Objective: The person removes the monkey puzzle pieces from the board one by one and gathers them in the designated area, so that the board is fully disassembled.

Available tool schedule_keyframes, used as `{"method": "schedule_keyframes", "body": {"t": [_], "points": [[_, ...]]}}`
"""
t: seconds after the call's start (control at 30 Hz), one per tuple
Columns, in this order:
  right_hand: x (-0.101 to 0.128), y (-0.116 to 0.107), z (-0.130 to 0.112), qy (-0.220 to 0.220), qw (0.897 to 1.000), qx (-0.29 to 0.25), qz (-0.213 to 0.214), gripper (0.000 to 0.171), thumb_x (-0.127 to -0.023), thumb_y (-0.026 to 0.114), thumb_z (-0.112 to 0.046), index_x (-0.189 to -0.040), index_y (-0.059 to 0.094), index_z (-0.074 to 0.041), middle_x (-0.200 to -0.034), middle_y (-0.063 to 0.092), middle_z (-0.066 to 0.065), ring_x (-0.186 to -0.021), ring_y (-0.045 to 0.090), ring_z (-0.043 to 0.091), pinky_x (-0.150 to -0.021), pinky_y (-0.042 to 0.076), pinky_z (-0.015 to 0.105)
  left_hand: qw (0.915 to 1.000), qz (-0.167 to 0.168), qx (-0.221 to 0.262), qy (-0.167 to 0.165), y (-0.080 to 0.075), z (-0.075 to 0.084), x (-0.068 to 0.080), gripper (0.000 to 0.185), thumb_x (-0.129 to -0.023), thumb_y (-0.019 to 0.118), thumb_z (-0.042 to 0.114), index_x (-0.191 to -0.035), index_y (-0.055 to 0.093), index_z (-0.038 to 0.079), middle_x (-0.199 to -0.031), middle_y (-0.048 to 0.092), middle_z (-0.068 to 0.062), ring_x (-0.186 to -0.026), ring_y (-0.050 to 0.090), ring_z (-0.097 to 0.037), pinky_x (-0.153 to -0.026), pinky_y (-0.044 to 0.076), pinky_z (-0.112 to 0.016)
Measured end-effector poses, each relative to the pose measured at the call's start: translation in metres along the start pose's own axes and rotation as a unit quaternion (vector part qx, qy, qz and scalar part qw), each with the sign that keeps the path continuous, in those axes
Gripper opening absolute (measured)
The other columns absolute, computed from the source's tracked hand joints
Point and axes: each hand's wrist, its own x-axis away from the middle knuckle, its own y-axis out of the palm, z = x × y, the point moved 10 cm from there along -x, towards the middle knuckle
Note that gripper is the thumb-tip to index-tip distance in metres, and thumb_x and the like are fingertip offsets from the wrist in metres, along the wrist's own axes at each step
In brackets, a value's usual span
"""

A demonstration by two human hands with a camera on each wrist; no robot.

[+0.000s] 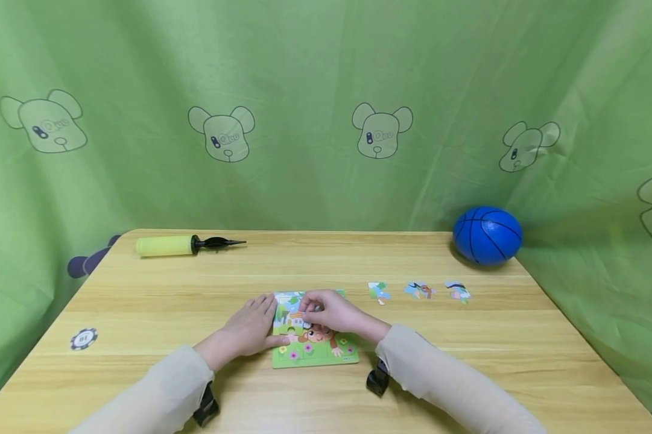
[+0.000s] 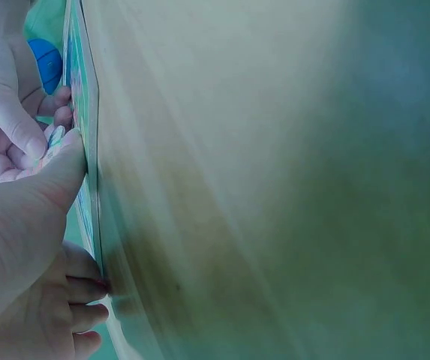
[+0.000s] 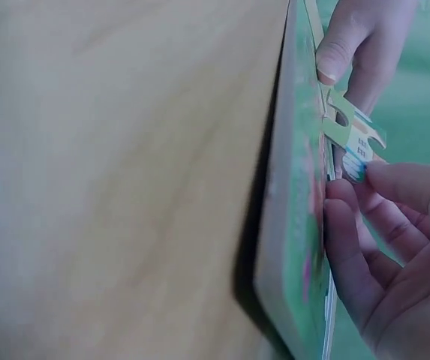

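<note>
A jigsaw puzzle board (image 1: pixel 317 357) with a cartoon animal and flowers lies on the table in front of me. My right hand (image 1: pixel 333 311) pinches a puzzle piece (image 3: pixel 359 144) printed with a small house, between thumb and fingers. In the right wrist view this piece tilts up from the board's surface. Along the board's left edge rests my left hand (image 1: pixel 252 325), fingers straight and the thumb lying over the board. Three loose puzzle pieces, a leafy one (image 1: pixel 379 292), a middle one (image 1: pixel 420 290) and a right one (image 1: pixel 458 292), lie right of the board.
On the wooden table (image 1: pixel 157 295) are a yellow hand pump (image 1: pixel 168 246) at the back left and a poker chip (image 1: pixel 84 339) at the left. A blue ball (image 1: pixel 487 235) sits at the back right corner. Green curtains (image 1: pixel 304 66) hang behind.
</note>
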Motion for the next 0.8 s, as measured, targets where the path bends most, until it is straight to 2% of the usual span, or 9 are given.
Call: {"method": "schedule_keyframes", "body": {"t": [0.33, 0.57, 0.8], "points": [[0.020, -0.031, 0.001, 0.020, 0.997, -0.066, 0.023, 0.009, -0.089, 0.060, -0.008, -0.095, 0.062, -0.001, -0.078, 0.058, 0.008, -0.067, 0.058, 0.031, -0.052, 0.053, 0.041, 0.9999, -0.002, -0.014, 0.008, 0.001, 0.002, 0.000, 0.088, -0.086, 0.048, 0.058, -0.137, 0.031, -0.012, -0.144, 0.026, -0.026, -0.132, 0.023, -0.038, -0.108, 0.019, -0.046], [0.039, -0.061, 0.020, 0.013, 0.996, -0.069, 0.046, 0.010, -0.089, 0.061, -0.013, -0.092, 0.063, -0.003, -0.076, 0.059, 0.008, -0.063, 0.056, 0.021, -0.051, 0.054, 0.035, 0.9999, 0.001, -0.014, 0.009, 0.001, 0.002, 0.001, 0.088, -0.086, 0.048, 0.058, -0.137, 0.030, -0.012, -0.144, 0.026, -0.026, -0.132, 0.024, -0.037, -0.108, 0.019, -0.046], [0.062, -0.089, 0.045, 0.056, 0.994, -0.054, 0.076, 0.014, -0.089, 0.062, -0.014, -0.092, 0.063, 0.000, -0.074, 0.058, 0.007, -0.064, 0.054, 0.022, -0.053, 0.054, 0.037, 0.9999, 0.001, -0.014, 0.005, 0.001, 0.001, 0.001, 0.088, -0.086, 0.048, 0.058, -0.137, 0.030, -0.011, -0.144, 0.026, -0.026, -0.132, 0.024, -0.037, -0.108, 0.019, -0.045]]}}
